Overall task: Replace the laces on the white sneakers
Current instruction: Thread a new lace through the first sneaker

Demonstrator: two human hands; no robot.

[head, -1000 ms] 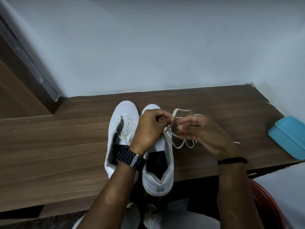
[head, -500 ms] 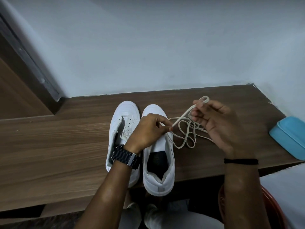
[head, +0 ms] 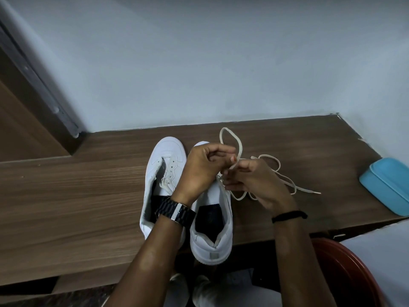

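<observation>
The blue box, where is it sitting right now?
In the head view the blue box sits at the far right edge of the wooden table, right of the loose lace and both hands.

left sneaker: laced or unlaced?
Mostly unlaced. The left sneaker shows bare eyelets along its open throat, with only a frayed bit of lace near the tongue. Its lower eyelets are hidden by the left hand.

Two sneakers (head: 168,173) side by side on table (head: 77,196); lace (head: 274,171) right, prob. touching.
</observation>
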